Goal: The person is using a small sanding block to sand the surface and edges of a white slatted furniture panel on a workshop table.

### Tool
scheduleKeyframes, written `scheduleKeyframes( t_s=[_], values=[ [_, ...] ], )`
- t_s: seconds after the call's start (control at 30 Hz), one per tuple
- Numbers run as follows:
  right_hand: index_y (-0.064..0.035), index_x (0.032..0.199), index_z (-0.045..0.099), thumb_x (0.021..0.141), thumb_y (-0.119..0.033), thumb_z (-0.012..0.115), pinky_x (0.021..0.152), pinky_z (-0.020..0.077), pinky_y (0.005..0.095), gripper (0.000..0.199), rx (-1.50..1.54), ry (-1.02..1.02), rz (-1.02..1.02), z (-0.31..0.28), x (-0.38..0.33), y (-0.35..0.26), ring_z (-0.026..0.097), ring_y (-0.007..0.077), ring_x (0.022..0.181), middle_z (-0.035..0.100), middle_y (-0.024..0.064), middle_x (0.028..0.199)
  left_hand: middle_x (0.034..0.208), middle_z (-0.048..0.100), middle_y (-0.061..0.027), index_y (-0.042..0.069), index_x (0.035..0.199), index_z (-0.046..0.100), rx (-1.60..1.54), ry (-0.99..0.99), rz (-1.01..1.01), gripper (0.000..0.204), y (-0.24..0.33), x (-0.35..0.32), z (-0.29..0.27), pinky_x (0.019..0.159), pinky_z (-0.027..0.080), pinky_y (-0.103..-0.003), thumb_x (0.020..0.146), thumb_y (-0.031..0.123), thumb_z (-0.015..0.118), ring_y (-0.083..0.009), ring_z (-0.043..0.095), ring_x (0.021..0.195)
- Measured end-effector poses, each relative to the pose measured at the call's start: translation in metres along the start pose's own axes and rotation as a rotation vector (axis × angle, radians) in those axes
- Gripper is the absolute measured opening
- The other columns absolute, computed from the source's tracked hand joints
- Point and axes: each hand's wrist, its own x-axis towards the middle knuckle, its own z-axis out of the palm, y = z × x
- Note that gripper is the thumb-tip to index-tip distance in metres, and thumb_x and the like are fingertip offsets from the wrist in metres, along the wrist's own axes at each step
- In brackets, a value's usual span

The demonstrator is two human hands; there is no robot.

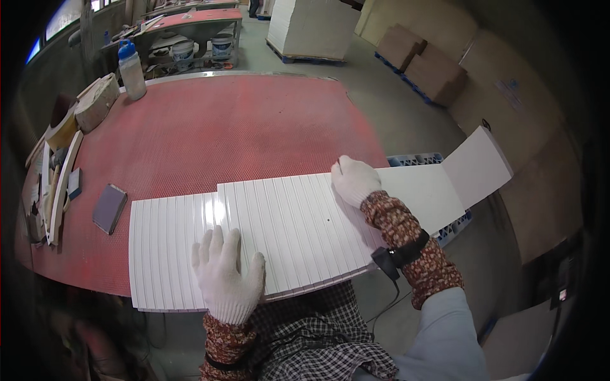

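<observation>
While two white ribbed panels [286,228] overlap on the red surface [210,133], left hand [225,273] fingers spread flat atop; right hand [352,180] fingers curl, pressing the far edge.

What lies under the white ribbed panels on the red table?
A second white ribbed panel lies under the upper panel, on the red table. Anything beneath them is covered.
</observation>
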Motion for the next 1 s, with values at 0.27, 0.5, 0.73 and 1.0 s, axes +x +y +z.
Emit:
scheduleKeyframes(
  t_s=[0.27, 0.5, 0.73, 1.0],
  values=[
    [0.0015, 0.123, 0.063, 0.107, -0.03, 0.041, 0.098, 0.0561, 0.051, 0.042, -0.048, -0.066, -0.015, -0.003, 0.023, -0.002, 0.07, 0.0385, 0.113, 0.071, 0.0231, 0.119, 0.135, 0.061, -0.0293, -0.005, 0.125, 0.066, 0.021, 0.07, 0.008, 0.05, -0.004, -0.004, 0.007, 0.113, 0.04, -0.054, 0.084, 0.023, 0.07, -0.0444, 0.053, 0.13],
    [0.003, 0.123, 0.061, 0.107, -0.03, 0.04, 0.093, 0.0564, 0.0505, 0.043, 0.026, -0.027, 0.023, 0.008, -0.033, 0.012, 0.072, 0.0384, 0.104, 0.074, 0.0232, 0.108, 0.137, 0.061, -0.0275, -0.003, 0.128, 0.066, 0.036, 0.082, 0.003, 0.049, -0.005, -0.005, 0.01, 0.115, 0.039, -0.053, 0.087, 0.024, 0.07, -0.0428, 0.053, 0.132],
    [0.0028, 0.111, 0.062, 0.105, -0.033, 0.042, 0.082, 0.0563, 0.0526, 0.042, 0.098, -0.017, 0.016, 0.014, -0.129, 0.035, 0.073, 0.0395, 0.086, 0.073, 0.022, 0.087, 0.135, 0.062, -0.0272, -0.001, 0.125, 0.068, 0.037, 0.103, -0.006, 0.049, -0.01, -0.005, 0.015, 0.117, 0.036, -0.054, 0.085, 0.027, 0.074, -0.0438, 0.052, 0.133],
    [0.0016, 0.106, 0.06, 0.103, -0.032, 0.046, 0.072, 0.0556, 0.0547, 0.037, 0.11, -0.069, -0.015, 0.008, -0.18, 0.046, 0.071, 0.0408, 0.071, 0.069, 0.0212, 0.072, 0.138, 0.06, -0.0257, -0.002, 0.128, 0.064, 0.02, 0.001, -0.034, 0.049, -0.002, -0.002, 0.008, 0.116, 0.038, -0.051, 0.086, 0.022, 0.07, -0.0423, 0.051, 0.134]
  ],
)
